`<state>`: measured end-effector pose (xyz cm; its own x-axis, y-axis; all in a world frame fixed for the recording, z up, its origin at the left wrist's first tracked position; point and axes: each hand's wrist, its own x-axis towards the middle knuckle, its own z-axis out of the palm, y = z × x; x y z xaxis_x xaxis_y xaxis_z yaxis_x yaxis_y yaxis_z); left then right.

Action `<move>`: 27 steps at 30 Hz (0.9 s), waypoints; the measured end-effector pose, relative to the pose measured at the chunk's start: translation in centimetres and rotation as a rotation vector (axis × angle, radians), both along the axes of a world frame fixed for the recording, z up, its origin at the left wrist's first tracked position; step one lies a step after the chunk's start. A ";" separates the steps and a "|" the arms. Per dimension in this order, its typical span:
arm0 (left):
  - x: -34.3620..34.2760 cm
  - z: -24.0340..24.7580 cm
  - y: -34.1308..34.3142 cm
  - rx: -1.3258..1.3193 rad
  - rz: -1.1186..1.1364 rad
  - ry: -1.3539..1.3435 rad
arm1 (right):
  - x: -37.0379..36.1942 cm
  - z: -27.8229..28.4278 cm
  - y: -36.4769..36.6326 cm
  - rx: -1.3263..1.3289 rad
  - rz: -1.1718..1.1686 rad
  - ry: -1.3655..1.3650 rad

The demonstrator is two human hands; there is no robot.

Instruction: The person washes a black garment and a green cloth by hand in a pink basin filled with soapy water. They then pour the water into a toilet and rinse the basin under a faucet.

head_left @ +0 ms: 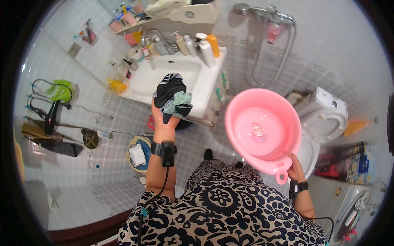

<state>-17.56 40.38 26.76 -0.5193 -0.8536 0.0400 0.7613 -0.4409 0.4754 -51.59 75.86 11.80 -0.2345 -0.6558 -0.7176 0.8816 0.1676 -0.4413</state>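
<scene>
My left hand (163, 117) is closed round a bunched bundle of dark and pale green cloth (172, 95), holding it up over the near edge of the white sink (196, 92). The cloth hides most of my fingers. On the right, my right hand (297, 169) grips the rim of a pink plastic basin (262, 100) beside its looped handle. The basin is tilted so that its inside faces up toward me, with a cartoon print on the bottom and nothing else seen in it.
Pump bottles (206, 51) and other toiletries line the back of the sink, below a shelf (164, 18). A toilet (324, 123) stands to the right of the basin, and a washing machine (349, 213) lower right. A hair dryer (51, 117) hangs on the left wall, above a round stool (139, 164).
</scene>
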 end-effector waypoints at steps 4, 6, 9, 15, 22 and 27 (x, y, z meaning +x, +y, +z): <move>6.3 1.2 -2.0 -0.012 0.299 -0.126 | 3.7 3.5 -9.2 -0.109 0.193 0.032; 9.7 1.4 -3.7 -0.046 0.352 -0.113 | 6.5 4.9 -14.0 -0.167 0.274 0.043; 15.5 0.8 -6.5 0.078 0.395 0.036 | 11.0 5.5 -20.9 -0.204 0.363 0.023; 23.1 1.4 -13.1 0.027 0.083 0.403 | 20.6 3.2 -34.1 -0.242 0.480 0.042; 25.6 3.0 -18.5 0.146 0.126 0.253 | 26.5 1.4 -45.8 -0.273 0.511 0.075; 27.6 -0.8 -21.8 0.139 0.174 0.033 | 27.3 -0.4 -51.7 -0.244 0.529 0.065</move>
<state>10.06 18.59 26.01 -0.3638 -0.9289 -0.0696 0.8457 -0.3607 0.3933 -24.27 24.15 11.42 0.1312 -0.8402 -0.5262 0.6756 0.4642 -0.5728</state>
